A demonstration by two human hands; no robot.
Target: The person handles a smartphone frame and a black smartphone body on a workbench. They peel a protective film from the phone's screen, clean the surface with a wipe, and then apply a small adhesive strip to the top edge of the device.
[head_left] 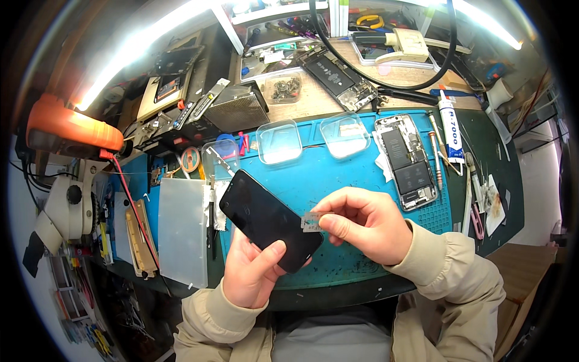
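My left hand (pixel 254 265) grips the lower part of a black phone screen (pixel 265 214), thumb on its dark glass and the other fingers mostly hidden beneath. The screen slants from upper left to lower right above the blue work mat (pixel 356 241). Between the thumb and fingers of my right hand (pixel 365 226) is a thin metal razor blade (pixel 312 222), which overlaps the screen's right edge; whether it touches the glass I cannot tell. Beyond my right hand lies an opened phone body (pixel 405 160), its battery and inner parts showing.
Two clear plastic boxes (pixel 278 142) stand at the mat's far side. Screwdrivers (pixel 435 160) and a white glue tube (pixel 451 127) lie to the right. A translucent sheet (pixel 183 232) is at left, near an orange tool (pixel 72 128). A black cable (pixel 386 84) arches over the back.
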